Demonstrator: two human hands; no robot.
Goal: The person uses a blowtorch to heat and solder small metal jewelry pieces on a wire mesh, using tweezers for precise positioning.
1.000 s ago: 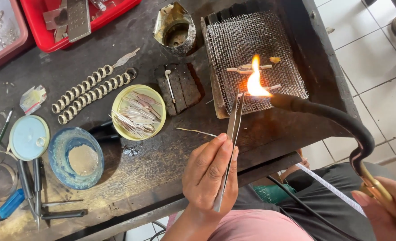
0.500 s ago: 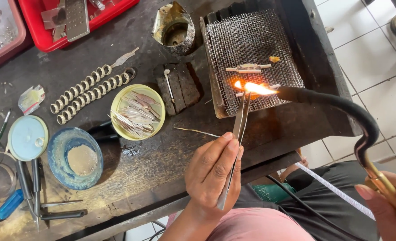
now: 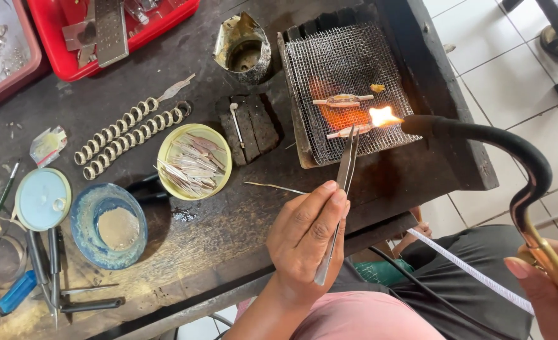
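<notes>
- Since the earlier frames the flame (image 3: pixel 383 116) drops from upright to level, and my torch (image 3: pixel 480 135) swings lower right.
- Left hand (image 3: pixel 307 236) is pinched on the tweezers (image 3: pixel 340 189); their tips touch the lower silver piece (image 3: pixel 349 131) on the wire mesh (image 3: pixel 342 75).
- That piece lies up and right of my left hand, long axis roughly left-right, across the tweezers' line.
- Right hand (image 3: pixel 546 289) is closed round the torch handle, well apart at bottom right; left hand is nearer.
- Upper silver piece (image 3: pixel 343 99) sits just behind, apart, on the worktop (image 3: pixel 241 220) mesh.
</notes>
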